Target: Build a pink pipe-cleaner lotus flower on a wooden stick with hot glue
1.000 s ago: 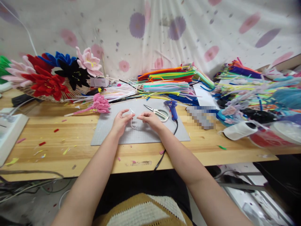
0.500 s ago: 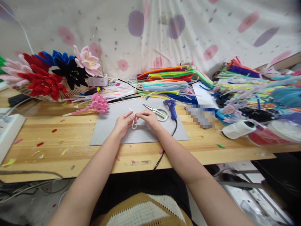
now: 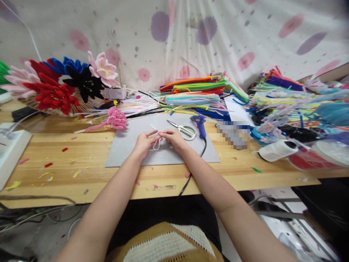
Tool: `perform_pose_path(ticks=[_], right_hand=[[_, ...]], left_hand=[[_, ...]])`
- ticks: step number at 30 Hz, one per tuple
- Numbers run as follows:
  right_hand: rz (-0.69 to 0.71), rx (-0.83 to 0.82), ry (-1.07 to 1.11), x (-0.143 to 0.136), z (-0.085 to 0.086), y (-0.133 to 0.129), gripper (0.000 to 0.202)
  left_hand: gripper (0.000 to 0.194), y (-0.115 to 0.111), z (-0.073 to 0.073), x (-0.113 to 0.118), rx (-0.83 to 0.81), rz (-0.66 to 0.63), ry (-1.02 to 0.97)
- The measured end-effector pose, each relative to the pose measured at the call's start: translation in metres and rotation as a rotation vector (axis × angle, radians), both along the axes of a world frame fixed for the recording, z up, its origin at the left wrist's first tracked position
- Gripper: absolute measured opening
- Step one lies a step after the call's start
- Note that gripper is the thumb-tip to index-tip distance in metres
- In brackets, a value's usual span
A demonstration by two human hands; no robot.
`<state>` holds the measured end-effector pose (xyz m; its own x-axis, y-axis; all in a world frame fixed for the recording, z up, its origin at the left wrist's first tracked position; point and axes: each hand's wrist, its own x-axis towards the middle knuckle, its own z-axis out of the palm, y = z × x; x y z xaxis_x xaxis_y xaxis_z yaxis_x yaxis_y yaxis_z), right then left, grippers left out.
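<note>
Over the grey mat [image 3: 122, 153], my left hand [image 3: 145, 142] and my right hand [image 3: 173, 139] meet with their fingertips closed on a thin white pipe cleaner [image 3: 156, 146]. Its lower part hangs as a loop between the hands, and thin ends poke out above the left fingers. Just beyond my right hand lie scissors [image 3: 188, 133] with pale handles. A blue glue gun [image 3: 201, 127] rests to their right, its black cord running toward the table's front edge. On the mat's left edge lies a pink fuzzy flower [image 3: 116, 119] with a pink stem.
Fuzzy flowers in red [image 3: 56, 95], black, blue and pink stand at the left. Bundles of coloured pipe cleaners [image 3: 196, 87] line the back; more are heaped at the right near a white roll [image 3: 276, 151]. A white power strip [image 3: 13, 156] sits far left. Scraps dot the wooden table [image 3: 100, 174].
The fingers have shifted slightly on the white pipe cleaner, and its loop looks narrower and more tilted. The whole view has moved a little; the tools and flowers stay in place.
</note>
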<state>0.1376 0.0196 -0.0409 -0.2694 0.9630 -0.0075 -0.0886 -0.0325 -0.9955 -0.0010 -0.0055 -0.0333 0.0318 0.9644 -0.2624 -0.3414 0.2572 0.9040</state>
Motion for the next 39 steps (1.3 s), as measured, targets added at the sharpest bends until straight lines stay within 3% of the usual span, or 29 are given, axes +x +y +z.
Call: perform_pose_path(ticks=[9, 22, 30, 39], right_hand=[[-0.007, -0.095, 0.075, 0.0039, 0.0017, 0.0016, 0.027], [-0.053, 0.003, -0.002, 0.0063, 0.009, 0.0002, 0.022], [0.051, -0.011, 0.028, 0.006, 0.0025, 0.002, 0.019], [-0.016, 0.004, 0.07, -0.0001, 0.002, 0.0015, 0.022]], left_hand=[[0.051, -0.0024, 0.0027, -0.0007, 0.016, -0.028, 0.042], [0.065, -0.0023, 0.0002, -0.0022, 0.005, -0.069, 0.106], [0.068, 0.0023, -0.0043, -0.0059, 0.023, -0.043, 0.019], [0.068, 0.0019, -0.0047, -0.0029, 0.025, -0.079, 0.02]])
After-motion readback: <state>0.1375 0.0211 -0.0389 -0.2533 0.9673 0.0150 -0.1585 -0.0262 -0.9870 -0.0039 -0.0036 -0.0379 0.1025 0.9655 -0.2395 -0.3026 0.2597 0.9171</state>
